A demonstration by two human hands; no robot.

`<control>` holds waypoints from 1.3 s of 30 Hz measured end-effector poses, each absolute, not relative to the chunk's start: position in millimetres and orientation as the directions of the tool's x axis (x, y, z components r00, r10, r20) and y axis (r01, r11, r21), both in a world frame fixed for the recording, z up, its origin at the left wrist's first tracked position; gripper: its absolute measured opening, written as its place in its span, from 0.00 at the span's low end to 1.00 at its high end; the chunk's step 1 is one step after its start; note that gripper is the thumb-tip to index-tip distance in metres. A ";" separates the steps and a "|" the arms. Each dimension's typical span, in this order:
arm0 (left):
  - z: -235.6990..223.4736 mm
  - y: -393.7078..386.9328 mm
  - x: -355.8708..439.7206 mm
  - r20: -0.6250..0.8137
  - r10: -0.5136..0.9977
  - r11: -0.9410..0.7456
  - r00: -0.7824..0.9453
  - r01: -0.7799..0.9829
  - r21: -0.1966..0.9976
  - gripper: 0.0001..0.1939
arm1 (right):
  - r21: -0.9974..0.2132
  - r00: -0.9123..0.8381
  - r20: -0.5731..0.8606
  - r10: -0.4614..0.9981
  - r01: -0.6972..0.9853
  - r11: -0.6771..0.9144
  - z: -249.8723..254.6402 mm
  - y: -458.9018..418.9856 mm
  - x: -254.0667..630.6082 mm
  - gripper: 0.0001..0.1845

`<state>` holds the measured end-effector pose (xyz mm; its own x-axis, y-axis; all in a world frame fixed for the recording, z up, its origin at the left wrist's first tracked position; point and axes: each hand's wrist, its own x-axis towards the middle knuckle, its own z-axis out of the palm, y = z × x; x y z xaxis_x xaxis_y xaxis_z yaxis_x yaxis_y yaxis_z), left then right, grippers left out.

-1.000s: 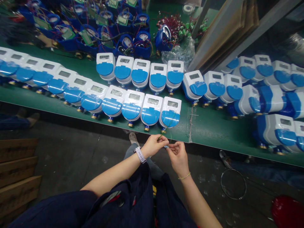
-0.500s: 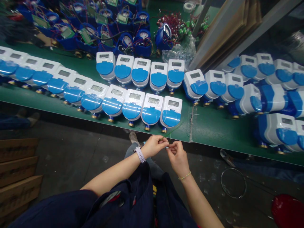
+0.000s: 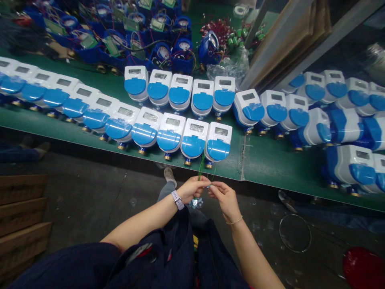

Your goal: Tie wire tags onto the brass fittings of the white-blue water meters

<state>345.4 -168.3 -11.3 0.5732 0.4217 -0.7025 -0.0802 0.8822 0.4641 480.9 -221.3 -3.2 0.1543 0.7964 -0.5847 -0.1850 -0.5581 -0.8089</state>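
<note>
My left hand (image 3: pixel 194 189) is closed on a bunch of thin green wires (image 3: pixel 201 165), just off the bench's front edge. The wires stick up past the fingers toward the bench. Below that hand hangs a cluster of small shiny light-blue tags (image 3: pixel 196 203), apparently part of the bunch. My right hand (image 3: pixel 225 199) pinches a fine green strand against the left fingertips; its end is too small to make out. Nearest to both hands is a white and blue water meter (image 3: pixel 218 149) with a brass fitting, the last in the front row.
More meters (image 3: pixel 170 134) stand in rows along the green bench (image 3: pixel 264 160). Behind are open blue meter bodies (image 3: pixel 180 56) with loose wiring, and a red wire heap (image 3: pixel 218 28). Cartons (image 3: pixel 22 208) stack at lower left; a red stool (image 3: pixel 363 267) stands lower right.
The green wires have swung from leaning right to nearly upright. The light-blue tags have come into view under my left hand. My right hand has lowered slightly; its fingers reach further left.
</note>
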 end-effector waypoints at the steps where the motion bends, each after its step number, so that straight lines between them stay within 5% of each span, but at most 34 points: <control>1: -11.7 -169.5 345.0 -0.705 0.407 0.890 0.582 -0.080 0.448 0.18 | -0.804 0.158 -0.590 0.792 -0.205 -0.558 -4.6 -221.8 480.2 0.16; 6: -13.7 -173.1 340.3 -0.627 0.209 0.950 0.751 -0.003 0.313 0.23 | -0.861 0.165 -0.501 0.849 -0.194 -0.470 -4.5 -222.2 479.8 0.17; 13: -14.3 -164.9 335.6 -0.535 0.293 0.928 0.792 -0.101 0.359 0.15 | -0.876 -0.091 -0.483 0.871 0.030 -0.482 5.8 -214.8 496.4 0.14; 17: -11.5 -162.3 341.4 -0.596 0.359 0.866 0.718 -0.019 0.499 0.13 | -0.878 -0.184 -0.469 0.864 0.200 -0.434 2.8 -201.2 495.1 0.15; 21: -9.3 -162.1 345.7 -0.511 0.615 0.641 0.601 -0.002 0.768 0.17 | -0.837 -0.125 -0.545 0.829 0.132 -0.531 -5.1 -195.3 489.8 0.21; 27: -12.0 -154.1 338.7 -0.529 0.338 0.825 0.778 0.025 0.565 0.18 | -0.891 -0.231 -0.351 0.907 0.380 -0.248 10.1 -191.0 494.6 0.15; 33: -11.1 -148.0 339.8 -0.456 0.605 0.592 0.653 0.014 0.806 0.19 | -0.856 -0.145 -0.462 0.875 0.333 -0.397 4.7 -186.1 496.8 0.21; 37: -13.2 -146.1 338.1 -0.530 0.348 0.797 0.773 0.054 0.602 0.20 | -0.875 -0.229 -0.347 0.909 0.427 -0.227 5.4 -182.7 497.9 0.17; 39: -14.7 -145.9 338.4 -0.530 0.345 0.802 0.774 0.050 0.595 0.18 | -0.872 -0.205 -0.371 0.906 0.411 -0.264 2.5 -182.3 496.6 0.18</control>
